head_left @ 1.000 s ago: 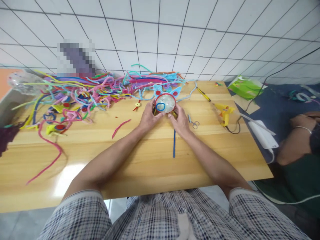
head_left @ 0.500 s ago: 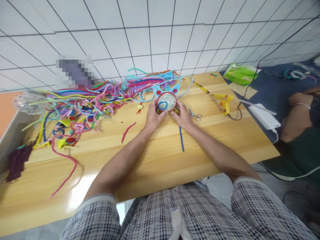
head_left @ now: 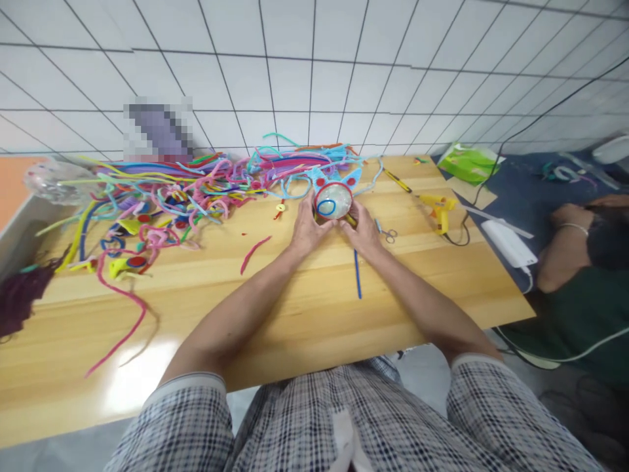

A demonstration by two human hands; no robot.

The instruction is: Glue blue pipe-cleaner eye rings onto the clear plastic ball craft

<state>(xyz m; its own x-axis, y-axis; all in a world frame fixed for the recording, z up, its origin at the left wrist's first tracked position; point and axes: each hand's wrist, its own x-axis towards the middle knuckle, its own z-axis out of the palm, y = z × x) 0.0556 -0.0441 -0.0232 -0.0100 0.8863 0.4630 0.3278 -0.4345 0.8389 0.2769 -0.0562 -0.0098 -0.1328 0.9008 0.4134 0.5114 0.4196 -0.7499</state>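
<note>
The left hand [head_left: 307,231] and right hand [head_left: 364,234] cup opposite sides of a clear ball [head_left: 339,204] with a red rim and blue ears, each grip curled snugly round it, thumbs at its near edge; the fingers behind are mostly hidden. The ball is over the bench's [head_left: 295,321] far half, left of the scissors [head_left: 390,236] and yellow glue gun [head_left: 441,212].

Counted one round ornament [head_left: 339,204], two blue ears [head_left: 356,175] on it; right, one glue gun [head_left: 441,210], one cutter [head_left: 398,181], one pair of scissors [head_left: 386,233]; far right, one green packet [head_left: 468,164].
</note>
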